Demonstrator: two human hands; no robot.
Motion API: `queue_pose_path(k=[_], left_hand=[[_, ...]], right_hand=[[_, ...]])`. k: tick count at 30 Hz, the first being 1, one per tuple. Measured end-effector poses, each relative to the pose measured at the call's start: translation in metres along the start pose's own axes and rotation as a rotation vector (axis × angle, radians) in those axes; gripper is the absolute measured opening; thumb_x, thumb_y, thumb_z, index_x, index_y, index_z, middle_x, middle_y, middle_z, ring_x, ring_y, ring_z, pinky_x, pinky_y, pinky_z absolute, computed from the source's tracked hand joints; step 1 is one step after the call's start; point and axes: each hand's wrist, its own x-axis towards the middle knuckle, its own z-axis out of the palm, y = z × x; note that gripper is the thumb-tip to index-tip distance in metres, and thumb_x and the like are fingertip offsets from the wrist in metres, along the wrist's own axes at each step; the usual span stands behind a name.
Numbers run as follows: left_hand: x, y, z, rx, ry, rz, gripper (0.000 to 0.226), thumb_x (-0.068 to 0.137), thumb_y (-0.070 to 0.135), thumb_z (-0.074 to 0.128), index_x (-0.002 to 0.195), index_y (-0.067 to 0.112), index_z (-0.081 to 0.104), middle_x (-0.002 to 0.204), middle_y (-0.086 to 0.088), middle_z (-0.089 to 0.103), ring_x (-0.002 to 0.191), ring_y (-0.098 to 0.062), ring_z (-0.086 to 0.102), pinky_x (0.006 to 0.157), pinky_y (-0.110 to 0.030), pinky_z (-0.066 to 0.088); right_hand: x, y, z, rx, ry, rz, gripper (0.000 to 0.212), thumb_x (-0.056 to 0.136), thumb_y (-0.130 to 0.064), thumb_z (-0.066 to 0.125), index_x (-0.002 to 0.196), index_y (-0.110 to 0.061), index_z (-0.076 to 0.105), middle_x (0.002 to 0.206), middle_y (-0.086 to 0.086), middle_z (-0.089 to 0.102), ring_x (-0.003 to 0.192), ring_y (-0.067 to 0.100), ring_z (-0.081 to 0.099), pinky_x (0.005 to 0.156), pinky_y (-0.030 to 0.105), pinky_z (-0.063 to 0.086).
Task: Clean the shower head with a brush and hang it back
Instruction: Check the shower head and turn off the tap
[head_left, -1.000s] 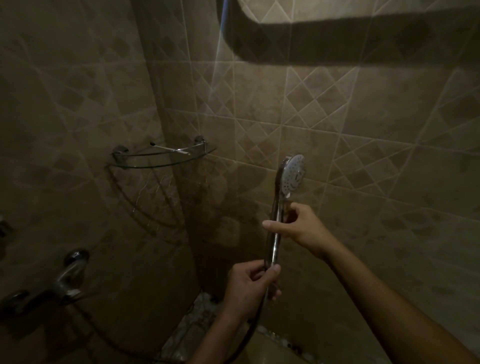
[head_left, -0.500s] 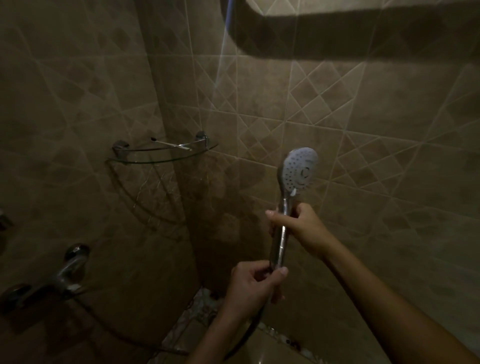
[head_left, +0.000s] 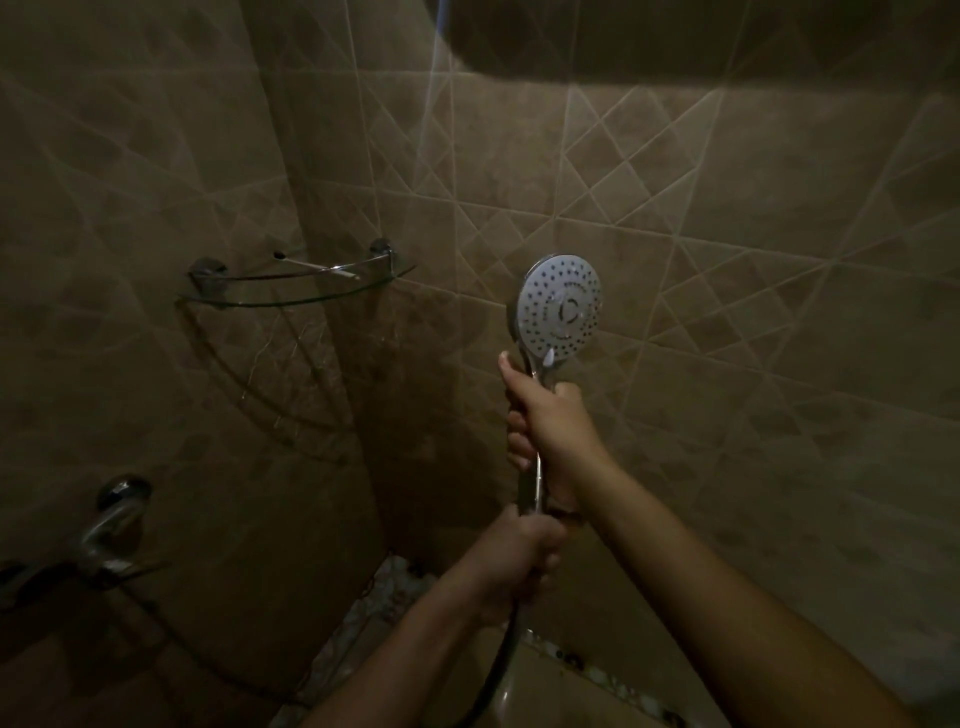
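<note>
Over the last second the shower head (head_left: 562, 306) has turned from edge-on until its nozzle face looks straight back at the person, and the right hand (head_left: 553, 431) has gone from a loose pinch to a full grip on the handle.

Nearest, the left hand (head_left: 522, 564) is wrapped round the bottom of the chrome handle (head_left: 532, 488), where the hose (head_left: 501, 665) drops away below the wrist. Just above it, almost touching, the right hand has fingers and thumb curled round the upper handle. The head stands upright directly above that fist, held free in the air in front of the tiled wall (head_left: 727, 364).

Further off to the left of both hands, a glass corner shelf (head_left: 296, 299) sits at about the head's height, and a tap (head_left: 106, 525) lower down, level with the left hand.

No brush is in view, nor any holder. This looks like presenting the face for scrubbing or checking it; which cannot be told. If scrubbing comes next, one hand must let go to fetch the brush while the other keeps the head steady with its face toward the person.
</note>
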Motion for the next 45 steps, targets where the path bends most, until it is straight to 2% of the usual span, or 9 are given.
queue_pose_path(k=[4,8,15,25,28,31,34,40,45], left_hand=[[0.021,-0.003,0.007,0.303,0.446,0.052,0.014,0.09,0.014,0.054,0.094,0.009,0.066,0.067,0.0,0.054,0.053,-0.01,0.045,0.047,-0.023,0.032],[0.034,-0.006,0.008,0.345,0.505,0.066,0.015,0.092,0.013,0.055,0.092,0.007,0.069,0.074,-0.004,0.062,0.063,-0.014,0.055,0.051,-0.024,0.038],[0.021,0.001,-0.013,-0.002,-0.366,-0.271,0.046,0.093,0.029,0.053,0.051,0.023,0.036,0.038,0.013,0.028,0.028,-0.002,0.022,0.036,-0.02,0.013],[0.04,-0.01,0.042,0.154,0.314,-0.049,0.035,0.085,0.006,0.052,0.054,0.018,0.041,0.038,0.009,0.033,0.027,-0.006,0.028,0.037,-0.013,0.021],[0.043,-0.013,0.051,0.205,0.483,-0.044,0.013,0.077,0.019,0.054,0.082,0.01,0.061,0.058,0.0,0.051,0.038,-0.008,0.043,0.037,-0.015,0.03],[0.051,-0.023,0.053,0.17,0.526,-0.03,0.046,0.066,0.033,0.056,0.1,0.005,0.068,0.07,-0.004,0.059,0.051,-0.014,0.051,0.048,-0.023,0.037],[0.052,-0.037,0.061,0.09,0.574,0.004,0.029,0.064,0.032,0.061,0.083,0.01,0.062,0.058,-0.002,0.053,0.043,-0.013,0.047,0.049,-0.028,0.036],[0.037,-0.046,0.055,0.12,0.491,0.096,0.011,0.088,0.003,0.067,0.096,0.003,0.06,0.071,-0.004,0.063,0.051,-0.004,0.062,0.047,-0.017,0.047],[0.01,-0.045,0.0,0.286,0.403,0.179,0.02,0.087,0.026,0.074,0.103,0.014,0.068,0.082,0.01,0.071,0.071,0.003,0.064,0.058,-0.012,0.048]], right_hand=[[0.019,0.018,0.002,-0.149,0.232,-0.083,0.038,0.095,-0.044,0.063,0.069,-0.018,0.052,0.051,-0.001,0.048,0.042,0.015,0.047,0.043,0.027,0.04],[0.032,0.033,0.0,-0.224,0.346,-0.112,0.03,0.093,-0.037,0.067,0.073,-0.016,0.059,0.06,0.006,0.054,0.053,0.022,0.053,0.053,0.035,0.043],[0.036,0.028,-0.041,0.406,-0.527,0.23,0.037,0.095,-0.035,0.057,0.064,-0.015,0.053,0.044,-0.004,0.044,0.033,0.008,0.042,0.034,0.019,0.03],[0.035,0.034,-0.06,0.254,-0.221,0.242,0.051,0.097,-0.038,0.058,0.051,-0.023,0.042,0.04,-0.007,0.032,0.027,0.008,0.029,0.031,0.016,0.024],[0.032,0.033,-0.063,0.191,-0.149,0.223,0.047,0.096,-0.039,0.061,0.055,-0.023,0.043,0.044,-0.005,0.033,0.029,0.009,0.03,0.032,0.018,0.025],[0.027,0.034,-0.066,0.13,-0.085,0.225,0.044,0.096,-0.039,0.062,0.059,-0.022,0.044,0.045,-0.004,0.033,0.031,0.01,0.03,0.034,0.019,0.025],[0.022,0.038,-0.062,0.07,-0.118,0.296,0.045,0.093,-0.038,0.065,0.06,-0.021,0.041,0.045,-0.002,0.028,0.029,0.011,0.028,0.034,0.017,0.024],[0.017,0.042,-0.07,-0.061,-0.391,0.404,0.046,0.089,-0.039,0.07,0.06,-0.019,0.04,0.045,-0.002,0.026,0.034,0.013,0.028,0.04,0.026,0.025],[0.017,0.05,-0.055,-0.117,-0.371,0.17,0.034,0.093,-0.031,0.07,0.066,-0.017,0.054,0.052,0.0,0.043,0.04,0.012,0.042,0.042,0.025,0.036]])
